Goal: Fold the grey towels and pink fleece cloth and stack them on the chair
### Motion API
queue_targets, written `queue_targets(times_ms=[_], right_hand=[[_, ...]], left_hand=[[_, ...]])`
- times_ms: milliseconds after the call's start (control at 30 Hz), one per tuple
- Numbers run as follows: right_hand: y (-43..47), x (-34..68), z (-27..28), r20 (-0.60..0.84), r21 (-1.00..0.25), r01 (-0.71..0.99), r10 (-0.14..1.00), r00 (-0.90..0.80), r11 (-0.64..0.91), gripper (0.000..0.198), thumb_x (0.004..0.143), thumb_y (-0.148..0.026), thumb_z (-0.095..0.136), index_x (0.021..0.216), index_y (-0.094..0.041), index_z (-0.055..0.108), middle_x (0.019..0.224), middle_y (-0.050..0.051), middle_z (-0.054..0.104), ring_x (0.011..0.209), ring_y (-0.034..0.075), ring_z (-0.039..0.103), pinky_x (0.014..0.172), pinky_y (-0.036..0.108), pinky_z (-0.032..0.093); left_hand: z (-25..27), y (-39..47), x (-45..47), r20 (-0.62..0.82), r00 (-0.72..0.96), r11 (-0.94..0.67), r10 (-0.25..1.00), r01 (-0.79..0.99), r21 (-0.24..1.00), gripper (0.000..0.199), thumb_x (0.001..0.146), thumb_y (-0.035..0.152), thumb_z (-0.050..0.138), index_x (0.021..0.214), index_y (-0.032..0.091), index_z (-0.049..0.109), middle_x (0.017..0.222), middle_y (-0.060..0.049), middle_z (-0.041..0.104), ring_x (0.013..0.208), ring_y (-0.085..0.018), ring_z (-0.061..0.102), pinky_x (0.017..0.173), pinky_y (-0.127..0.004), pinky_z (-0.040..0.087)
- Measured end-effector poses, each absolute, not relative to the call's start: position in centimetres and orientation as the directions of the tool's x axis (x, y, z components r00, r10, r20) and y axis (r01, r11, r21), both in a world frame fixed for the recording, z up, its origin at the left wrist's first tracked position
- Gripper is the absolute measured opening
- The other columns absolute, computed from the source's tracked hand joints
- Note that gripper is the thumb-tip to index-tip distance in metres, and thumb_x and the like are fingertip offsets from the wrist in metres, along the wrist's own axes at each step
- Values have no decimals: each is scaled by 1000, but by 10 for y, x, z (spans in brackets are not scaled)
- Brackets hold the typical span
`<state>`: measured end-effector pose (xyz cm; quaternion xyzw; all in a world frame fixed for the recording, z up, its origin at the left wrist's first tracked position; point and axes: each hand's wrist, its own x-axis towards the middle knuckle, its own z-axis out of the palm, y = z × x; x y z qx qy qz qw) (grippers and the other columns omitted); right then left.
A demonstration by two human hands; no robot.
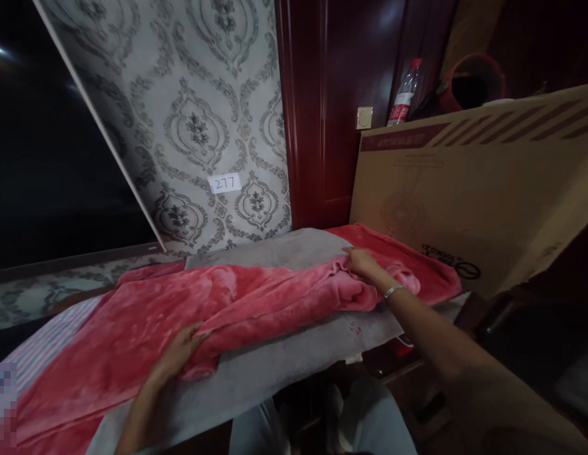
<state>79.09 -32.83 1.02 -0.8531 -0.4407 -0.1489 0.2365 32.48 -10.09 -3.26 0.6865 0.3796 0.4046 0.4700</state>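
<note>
A pink-red plush cloth (147, 328), which looks like a fleece garment, stretches lengthwise over a grey cover (284, 360). Its near side is folded into a long, thick strip. My left hand (180, 351) holds the fold at its left end, fingers closed on the edge. Farther right, my right hand (363, 262) grips the bunched end of the strip, with a bracelet on that wrist. Beyond it lies a deeper red plush part (408, 253), spread flat; whether it is one piece with the rest I cannot tell.
A large cardboard box (465, 183) stands at the right, with a red-capped plastic bottle (404, 95) near its top edge. A dark screen (52, 139) fills the left. Behind are patterned wallpaper, a paper label (225, 183) reading 277, and a dark red door (336, 76). Striped fabric (57, 341) shows at left.
</note>
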Motion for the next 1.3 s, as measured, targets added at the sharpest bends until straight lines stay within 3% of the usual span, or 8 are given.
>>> queue_targets(times_ms=[133, 300, 433, 600, 833, 967, 1067, 1300], right_hand=[[-334, 786, -35, 405, -283, 824, 718, 566, -490, 32, 80, -12, 54, 102, -21, 75, 86, 11, 76, 82, 25, 71, 81, 34, 51], [-332, 773, -30, 445, -247, 909, 794, 415, -336, 50, 81, -12, 51, 128, -20, 66, 130, 11, 67, 122, 24, 60, 106, 39, 43], [-315, 756, -31, 451, -272, 940, 836, 314, -206, 60, 73, -9, 57, 131, -18, 64, 143, 14, 57, 132, 27, 52, 112, 44, 38], [-306, 749, -29, 496, -377, 905, 782, 377, -198, 35, 80, -8, 46, 101, -16, 73, 109, 14, 74, 104, 25, 66, 98, 40, 48], [-367, 751, 18, 634, -504, 862, 656, 409, -50, 30, 94, -34, 40, 89, -20, 66, 88, 6, 70, 85, 23, 63, 78, 32, 49], [-387, 756, 10, 329, -545, 835, 897, 296, -75, 24, 83, -35, 53, 64, -22, 57, 66, 2, 63, 64, 18, 55, 63, 29, 43], [-383, 760, -11, 116, -540, 832, 967, 226, -129, 25, 75, -29, 58, 53, -22, 48, 53, 0, 54, 52, 15, 46, 54, 28, 37], [-353, 779, -5, 351, -530, 833, 854, 383, -156, 24, 86, -33, 45, 66, -22, 51, 69, 3, 62, 67, 18, 54, 65, 29, 41]], left_hand=[[-46, -114, 323, 139, 482, -281, 865, 235, 931, 45, 49, 60, 84, 70, 21, 76, 74, -7, 75, 70, -28, 68, 66, -36, 57], [-44, -116, 327, 157, 488, -317, 859, 265, 911, 54, 51, 70, 79, 71, 20, 78, 76, -9, 75, 74, -28, 67, 71, -36, 55], [-45, -119, 330, 151, 436, -276, 887, 240, 931, 51, 45, 65, 82, 71, 21, 78, 76, -8, 76, 77, -30, 67, 71, -34, 55], [-43, -126, 329, 140, 431, -263, 891, 239, 935, 46, 49, 60, 81, 72, 21, 77, 78, -7, 75, 78, -28, 67, 72, -34, 55], [-48, -122, 329, 153, 396, -266, 905, 249, 931, 47, 43, 60, 82, 67, 20, 75, 71, -6, 73, 72, -26, 65, 67, -32, 54], [-50, -121, 329, 111, 431, -242, 896, 263, 934, 51, 43, 64, 83, 68, 20, 74, 69, -5, 71, 70, -24, 64, 65, -31, 53], [-48, -123, 329, 87, 435, -219, 896, 263, 940, 54, 40, 64, 84, 69, 20, 75, 69, -5, 71, 68, -24, 64, 64, -31, 54], [-46, -123, 329, 112, 426, -250, 898, 284, 926, 57, 38, 70, 82, 67, 21, 74, 69, -4, 72, 70, -25, 64, 65, -31, 54]])
